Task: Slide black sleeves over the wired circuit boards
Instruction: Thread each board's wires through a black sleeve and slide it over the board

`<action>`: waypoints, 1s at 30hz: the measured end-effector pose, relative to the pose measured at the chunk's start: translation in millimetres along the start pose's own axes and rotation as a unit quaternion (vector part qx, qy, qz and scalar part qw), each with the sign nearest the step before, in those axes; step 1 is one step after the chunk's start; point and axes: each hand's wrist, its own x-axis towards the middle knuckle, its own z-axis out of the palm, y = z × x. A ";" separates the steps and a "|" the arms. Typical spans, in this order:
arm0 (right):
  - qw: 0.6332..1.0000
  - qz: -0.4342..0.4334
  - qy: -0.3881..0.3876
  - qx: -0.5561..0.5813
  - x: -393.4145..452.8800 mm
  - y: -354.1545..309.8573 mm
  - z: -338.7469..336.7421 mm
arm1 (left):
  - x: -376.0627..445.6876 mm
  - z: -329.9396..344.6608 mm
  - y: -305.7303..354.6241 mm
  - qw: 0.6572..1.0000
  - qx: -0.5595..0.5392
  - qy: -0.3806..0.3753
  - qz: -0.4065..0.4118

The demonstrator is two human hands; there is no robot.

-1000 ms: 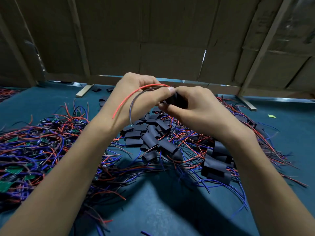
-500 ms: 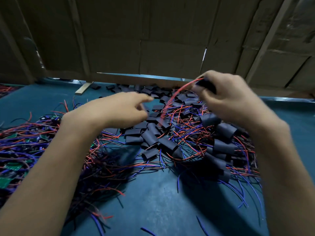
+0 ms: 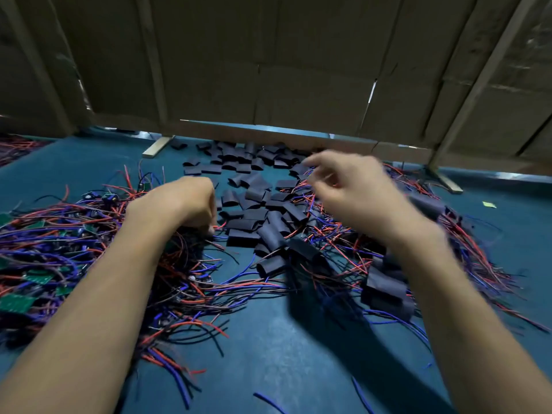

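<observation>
Black sleeves point(image 3: 254, 210) lie in a heap between my hands, just right of my left hand point(image 3: 179, 204), whose curled fingers dig into the wired boards point(image 3: 38, 279) at left, while my blurred right hand point(image 3: 352, 192), fingers loosely spread, hovers empty above the heap's right side.

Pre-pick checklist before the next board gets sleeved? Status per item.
1. Right hand free: ok, fingers loose, nothing seen in it, though blurred.
2. Left hand on a wired board: cannot tell; its fingers curl down into the wire pile, fingertips hidden.
3. Unsleeved boards in reach: ok, green boards lie in the pile at left.
4. Loose sleeves available: ok, many scattered between the hands and back toward the cardboard wall.
5. Finished pile kept apart: ok, sleeved pieces lie under the right forearm.
</observation>
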 end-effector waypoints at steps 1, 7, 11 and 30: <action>0.999 -0.012 -0.037 -0.002 -0.1 -6.4 19.0 | -2.1 -4.2 -1.3 1.000 -0.018 0.016 0.012; 0.983 0.025 -0.169 -0.059 0.3 0.1 83.8 | -24.4 -36.5 -4.7 0.978 -0.105 0.142 0.109; 0.987 0.062 -0.148 0.020 9.7 10.8 65.1 | -36.9 -50.5 -5.6 0.950 -0.143 0.224 0.163; 0.645 0.021 0.127 0.753 -2.7 -18.3 -42.1 | -61.2 -46.9 72.6 0.719 -0.609 0.169 0.291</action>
